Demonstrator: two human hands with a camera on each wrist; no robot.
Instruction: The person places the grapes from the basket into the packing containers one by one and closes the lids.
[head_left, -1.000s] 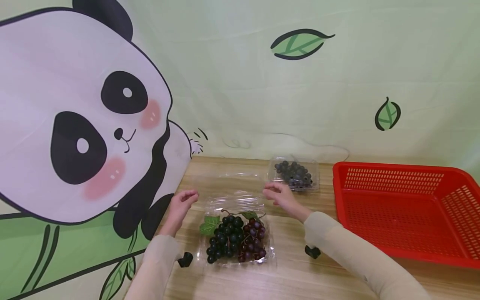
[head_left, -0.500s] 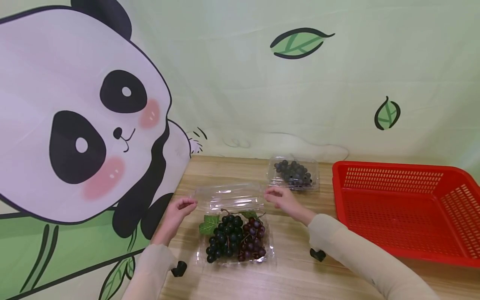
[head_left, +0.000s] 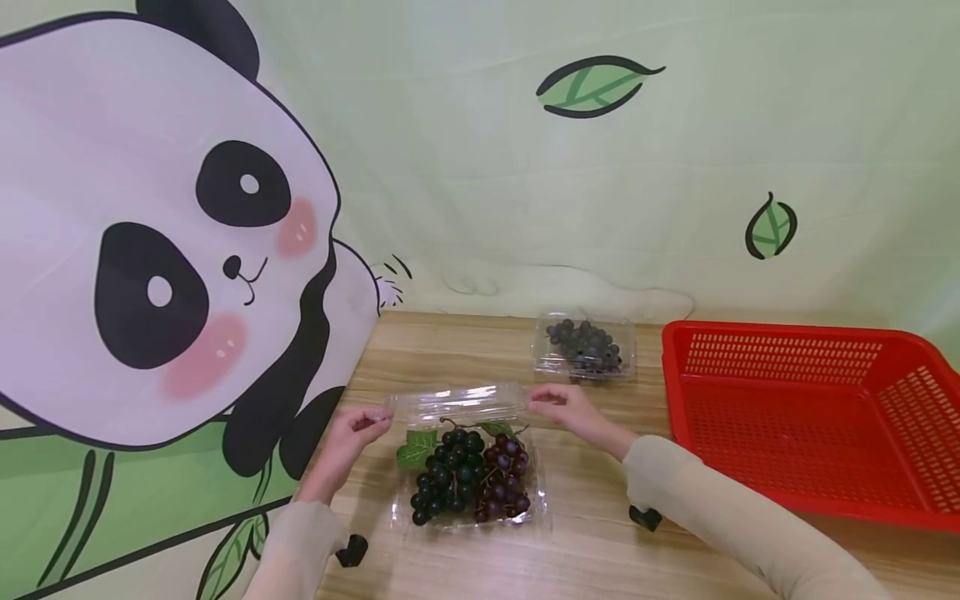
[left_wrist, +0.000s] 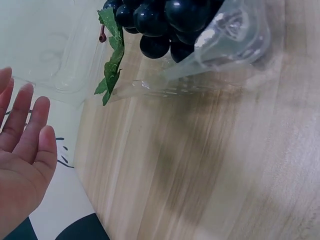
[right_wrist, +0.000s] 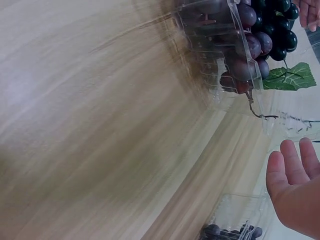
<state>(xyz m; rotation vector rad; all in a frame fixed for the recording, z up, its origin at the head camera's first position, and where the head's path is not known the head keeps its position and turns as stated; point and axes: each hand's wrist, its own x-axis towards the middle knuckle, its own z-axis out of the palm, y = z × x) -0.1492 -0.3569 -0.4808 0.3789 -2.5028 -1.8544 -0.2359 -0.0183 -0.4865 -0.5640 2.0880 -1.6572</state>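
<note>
A clear plastic clamshell box [head_left: 544, 500] stands on the wooden table in the head view with its hinged lid [head_left: 459, 403] raised at the far side. Inside lie a bunch of black grapes [head_left: 453, 473] and a bunch of purple-red grapes [head_left: 504, 477]. A green leaf [head_left: 417, 451] sticks out at the box's left. My left hand [head_left: 345, 440] pinches the lid's left corner, and my right hand [head_left: 576, 414] pinches the right one. In the left wrist view, the outer fingers [left_wrist: 39, 125] are spread loosely beside the lid. Both thumbs are out of the wrist views.
Behind and to the right stands another clear box [head_left: 547, 362] with dark grapes [head_left: 588, 347]. A red plastic basket [head_left: 795, 335] occupies the table's right side. Printed cloth [head_left: 480, 208] hangs along the table's back edge and left side.
Both hands have come slightly down and nearer to me, and the lid has tilted toward the grapes with them. The grapes and the box's base have stayed in place.
</note>
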